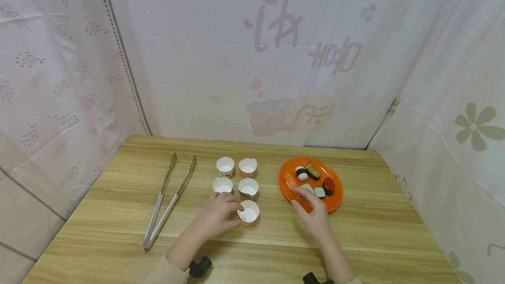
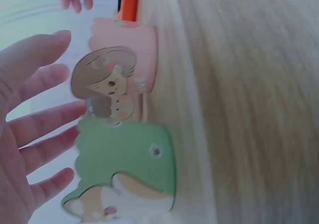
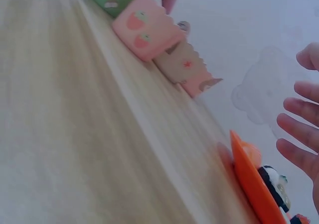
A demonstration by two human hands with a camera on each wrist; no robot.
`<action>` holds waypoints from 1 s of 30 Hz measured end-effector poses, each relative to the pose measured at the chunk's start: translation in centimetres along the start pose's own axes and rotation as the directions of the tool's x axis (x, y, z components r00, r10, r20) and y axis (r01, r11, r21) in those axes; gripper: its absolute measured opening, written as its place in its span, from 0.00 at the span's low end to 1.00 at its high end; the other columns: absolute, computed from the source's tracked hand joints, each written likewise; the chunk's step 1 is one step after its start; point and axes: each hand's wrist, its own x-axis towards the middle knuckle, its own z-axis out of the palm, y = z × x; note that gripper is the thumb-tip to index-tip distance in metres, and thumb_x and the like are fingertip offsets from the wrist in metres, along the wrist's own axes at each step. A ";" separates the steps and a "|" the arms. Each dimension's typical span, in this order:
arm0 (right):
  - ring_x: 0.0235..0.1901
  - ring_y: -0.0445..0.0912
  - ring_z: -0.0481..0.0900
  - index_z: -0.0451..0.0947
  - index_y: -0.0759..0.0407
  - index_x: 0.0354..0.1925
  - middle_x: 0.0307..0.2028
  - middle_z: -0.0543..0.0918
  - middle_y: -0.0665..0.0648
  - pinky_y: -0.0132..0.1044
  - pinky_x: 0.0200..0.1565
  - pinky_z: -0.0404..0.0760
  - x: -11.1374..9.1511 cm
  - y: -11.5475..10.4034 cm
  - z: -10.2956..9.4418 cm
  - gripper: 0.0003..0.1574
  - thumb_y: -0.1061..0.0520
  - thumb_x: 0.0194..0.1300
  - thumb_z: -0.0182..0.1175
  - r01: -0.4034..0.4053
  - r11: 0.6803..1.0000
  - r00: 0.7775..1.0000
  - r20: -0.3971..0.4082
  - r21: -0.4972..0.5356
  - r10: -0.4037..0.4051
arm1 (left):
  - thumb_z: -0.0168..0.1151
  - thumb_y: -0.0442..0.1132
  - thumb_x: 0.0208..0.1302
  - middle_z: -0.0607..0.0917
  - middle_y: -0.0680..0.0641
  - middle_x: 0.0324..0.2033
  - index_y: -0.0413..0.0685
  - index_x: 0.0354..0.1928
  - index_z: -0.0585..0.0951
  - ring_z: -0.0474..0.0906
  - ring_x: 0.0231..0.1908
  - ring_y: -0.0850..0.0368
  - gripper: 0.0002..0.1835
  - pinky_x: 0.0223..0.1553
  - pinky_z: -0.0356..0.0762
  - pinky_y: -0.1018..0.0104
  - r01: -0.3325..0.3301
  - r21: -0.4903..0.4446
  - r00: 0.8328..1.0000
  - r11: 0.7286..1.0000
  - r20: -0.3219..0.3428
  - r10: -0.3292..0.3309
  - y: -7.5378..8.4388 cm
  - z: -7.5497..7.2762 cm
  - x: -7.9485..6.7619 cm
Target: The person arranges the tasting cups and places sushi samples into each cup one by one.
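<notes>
My left hand (image 1: 221,214) is beside the nearest small paper cup (image 1: 248,213), fingertips at its rim; whether they touch is unclear. The left wrist view has these fingers spread, near a pink cup (image 2: 144,50) and a green cup (image 2: 124,149) with a cartoon animal. My right hand (image 1: 317,220) hovers at the near edge of an orange plate (image 1: 323,170), its fingers apart and holding nothing. Several sushi pieces lie on the plate: an orange-topped one (image 1: 290,180), a black-banded one (image 1: 301,173), a green-topped one (image 1: 313,171) and a red-topped one (image 1: 328,186).
More white-lined paper cups stand behind the nearest one, including a back left cup (image 1: 225,166) and a back right cup (image 1: 247,168). Long metal tongs (image 1: 171,206) lie spread on the wooden table (image 1: 375,231) at left. Printed curtains (image 1: 197,56) hang around the table.
</notes>
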 end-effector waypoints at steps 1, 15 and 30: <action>0.44 0.58 0.73 0.74 0.69 0.47 0.44 0.77 0.64 0.31 0.45 0.72 0.1 0.1 -0.2 0.18 0.70 0.56 0.59 0.009 1.000 1.000 -0.018 0.000 -0.009 | 0.69 0.51 0.45 0.78 0.58 0.41 0.54 0.35 0.82 0.71 0.45 0.61 0.15 0.51 0.61 0.55 -0.002 0.003 1.000 1.000 -0.005 0.002 0.0 -0.2 0.0; 0.46 0.57 0.70 0.75 0.71 0.44 0.45 0.75 0.67 0.26 0.42 0.72 0.6 1.1 -2.8 0.15 0.75 0.55 0.56 -0.004 1.000 0.975 -0.222 0.013 0.007 | 0.65 0.49 0.52 0.79 0.54 0.43 0.52 0.43 0.80 0.72 0.47 0.56 0.16 0.49 0.67 0.58 -0.001 -0.003 0.975 1.000 -0.221 0.000 -0.1 -3.9 -1.8; 0.49 0.40 0.70 0.77 0.64 0.47 0.49 0.76 0.58 0.28 0.45 0.69 0.0 4.7 -5.8 0.15 0.62 0.61 0.57 -0.271 0.962 0.889 -0.391 -0.028 0.239 | 0.69 0.43 0.48 0.80 0.47 0.44 0.46 0.45 0.79 0.75 0.46 0.50 0.20 0.46 0.71 0.52 0.173 0.028 0.933 0.984 -0.326 -0.155 -2.4 -7.3 -5.0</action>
